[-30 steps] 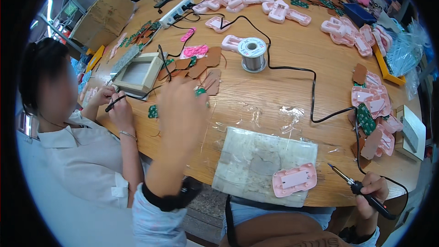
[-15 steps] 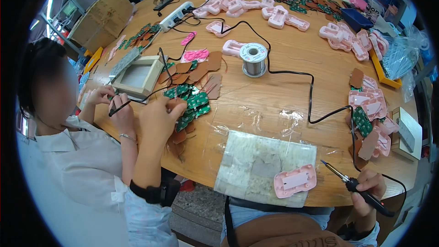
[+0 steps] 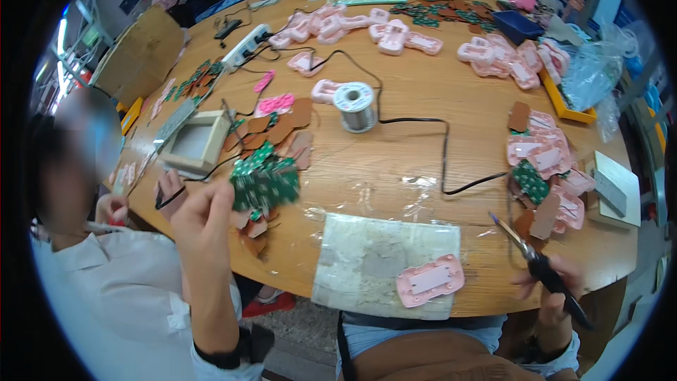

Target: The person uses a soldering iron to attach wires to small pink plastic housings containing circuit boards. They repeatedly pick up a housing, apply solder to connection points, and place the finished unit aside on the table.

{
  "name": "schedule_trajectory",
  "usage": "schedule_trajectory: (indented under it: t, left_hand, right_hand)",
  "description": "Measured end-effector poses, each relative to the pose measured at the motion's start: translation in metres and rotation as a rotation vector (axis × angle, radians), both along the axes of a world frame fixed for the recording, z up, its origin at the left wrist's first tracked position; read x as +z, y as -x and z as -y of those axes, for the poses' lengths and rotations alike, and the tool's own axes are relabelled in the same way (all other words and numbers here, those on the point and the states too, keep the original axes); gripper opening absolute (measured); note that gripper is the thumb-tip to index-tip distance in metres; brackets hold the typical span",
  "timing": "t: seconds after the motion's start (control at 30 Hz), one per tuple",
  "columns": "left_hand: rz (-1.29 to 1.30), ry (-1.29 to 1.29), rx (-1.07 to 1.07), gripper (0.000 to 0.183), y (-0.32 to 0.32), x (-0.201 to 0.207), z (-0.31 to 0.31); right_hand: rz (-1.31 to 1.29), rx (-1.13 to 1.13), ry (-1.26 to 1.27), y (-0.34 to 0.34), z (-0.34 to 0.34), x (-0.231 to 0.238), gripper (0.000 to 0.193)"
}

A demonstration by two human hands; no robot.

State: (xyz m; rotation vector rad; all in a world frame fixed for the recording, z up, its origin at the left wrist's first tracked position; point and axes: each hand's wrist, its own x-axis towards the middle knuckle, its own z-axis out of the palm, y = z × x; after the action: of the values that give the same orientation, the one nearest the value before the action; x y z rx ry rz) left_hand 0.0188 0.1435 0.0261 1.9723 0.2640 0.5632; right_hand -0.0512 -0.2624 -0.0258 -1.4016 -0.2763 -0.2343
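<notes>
My left hand (image 3: 201, 222) pinches a flat green sheet with a pale pattern (image 3: 271, 187), lifted over the pile of brown and green pieces (image 3: 282, 127) at the left. My right hand (image 3: 553, 286), somewhat blurred, grips a soldering iron (image 3: 544, 268) by its black handle, tip pointing up and to the left. On a worn white mat (image 3: 345, 268) in front of me lies a pink plastic shell (image 3: 431, 280) with a pale strip in its middle. Neither hand touches it.
Beyond the mat stands a solder wire spool (image 3: 355, 109). A black cord (image 3: 446, 148) crosses the table from a power strip (image 3: 245, 48). More pink shells (image 3: 543, 148) lie at the right, beside a box (image 3: 610, 190). A co-worker (image 3: 106, 261) sits close on my left, near a wooden frame (image 3: 201, 144).
My left hand has drawn back toward me from the pile, now with the green sheet in its fingers. The right hand still grips the soldering iron. The whole view has shifted slightly.
</notes>
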Motion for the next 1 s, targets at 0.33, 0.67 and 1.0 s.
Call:
schedule_trajectory:
  t: [0.33, 0.67, 1.0]
  left_hand:
    - [-0.275, 0.655, -0.318, 0.019, 0.048, -0.025, 0.1]
    - [-0.16, -0.232, -0.573, 0.024, 0.045, 0.005, 0.137]
    - [-0.487, 0.138, -0.653, 0.02, 0.041, 0.008, 0.177]
  right_hand:
    - [-0.061, 0.114, 0.005, -0.034, -0.042, 0.011, 0.048]
    - [0.023, 0.193, 0.078, -0.032, -0.035, 0.017, 0.047]
    - [0.292, 0.138, 0.422, -0.029, -0.041, 0.021, 0.044]
